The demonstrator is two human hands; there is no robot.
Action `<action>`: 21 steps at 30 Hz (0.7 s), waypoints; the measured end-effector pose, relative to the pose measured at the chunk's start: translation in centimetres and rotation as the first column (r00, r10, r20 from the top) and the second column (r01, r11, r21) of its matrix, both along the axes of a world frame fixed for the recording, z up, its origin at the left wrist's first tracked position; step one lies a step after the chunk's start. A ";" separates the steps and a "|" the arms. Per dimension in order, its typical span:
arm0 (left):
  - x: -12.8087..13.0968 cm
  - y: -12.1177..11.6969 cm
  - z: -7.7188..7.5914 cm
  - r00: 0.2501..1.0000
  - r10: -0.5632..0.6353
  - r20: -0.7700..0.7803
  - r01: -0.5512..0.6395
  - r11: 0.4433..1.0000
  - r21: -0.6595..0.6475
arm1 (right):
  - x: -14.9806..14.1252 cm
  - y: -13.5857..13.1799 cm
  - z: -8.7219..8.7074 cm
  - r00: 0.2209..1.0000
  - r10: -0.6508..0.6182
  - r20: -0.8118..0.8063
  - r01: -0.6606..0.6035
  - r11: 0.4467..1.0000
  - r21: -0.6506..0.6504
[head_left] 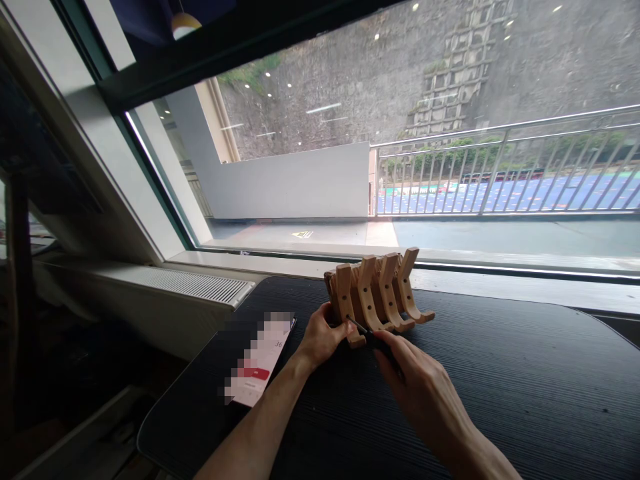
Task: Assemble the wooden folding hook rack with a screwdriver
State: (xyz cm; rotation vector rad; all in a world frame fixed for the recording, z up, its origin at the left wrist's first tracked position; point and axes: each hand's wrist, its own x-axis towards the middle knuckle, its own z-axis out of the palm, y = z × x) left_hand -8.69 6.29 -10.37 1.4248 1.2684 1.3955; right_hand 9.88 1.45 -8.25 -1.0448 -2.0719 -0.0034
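A wooden rack of several curved hooks (381, 292) stands on the dark ribbed table (525, 387) near the window. My left hand (321, 339) is closed around the rack's left end, gripping the nearest hook. My right hand (420, 383) is closed on a thin dark tool, apparently a screwdriver (367, 335), whose tip touches the lower part of the leftmost hook.
A phone (260, 368) with a lit screen lies on the table left of my left forearm. A white radiator grille (195, 285) runs along the sill at left. A big window (400, 133) rises just behind the rack, with a railing outside.
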 end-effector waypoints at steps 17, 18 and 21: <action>-1.4 0.4 0.4 0.991 0.126 -0.045 -0.127 0.992 -0.006 | -2.3 1.9 3.5 0.968 0.033 0.248 -0.022 0.999 -0.044; -1.5 0.5 0.4 0.989 0.142 -0.049 -0.142 0.990 0.001 | -2.6 2.0 3.8 0.960 0.044 0.276 -0.032 0.998 -0.048; -1.9 0.7 0.3 0.985 0.166 -0.043 -0.165 0.986 0.011 | -3.4 2.3 3.9 0.955 0.071 0.287 -0.063 0.997 -0.037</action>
